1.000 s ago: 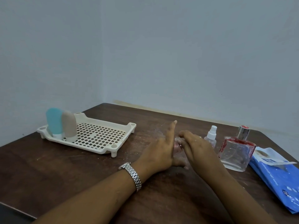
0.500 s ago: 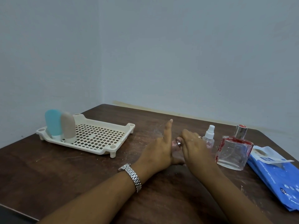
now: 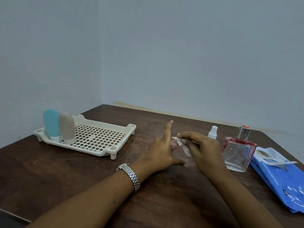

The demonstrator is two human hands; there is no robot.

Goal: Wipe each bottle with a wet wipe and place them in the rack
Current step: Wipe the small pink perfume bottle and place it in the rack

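While it sits btw. the two hands near table centre, the small clear pinkish bottle is mostly hidden: only a sliver shows, w/ the crumpled white wet wipe lying against its R side. R hand: thumb and fingertips pinch the wipe's top end, other fingers loosely curled. L hand: index finger straight and raised, thumb stretched low along the table below the bottle; remaining fingers are hidden behind the palm, so cannot tell whether they grip the bottle. Steel-link wristwatch on L wrist. Just beyond the R hand: small white spray bottle, partly behind the knuckles. Next to it: square clear glass perfume bottle w/ red trim and silver cap, upright; both stand on the table, not in the rack. Far R: flat blue wet-wipe pack, flap peeled open. L side: cream perforated plastic rack, holding at its far L end a rounded light-blue squeeze bottle and a rounded beige squeeze bottle, caps down, touching each other. All on a dark brown wooden table set in a corner of pale grey walls
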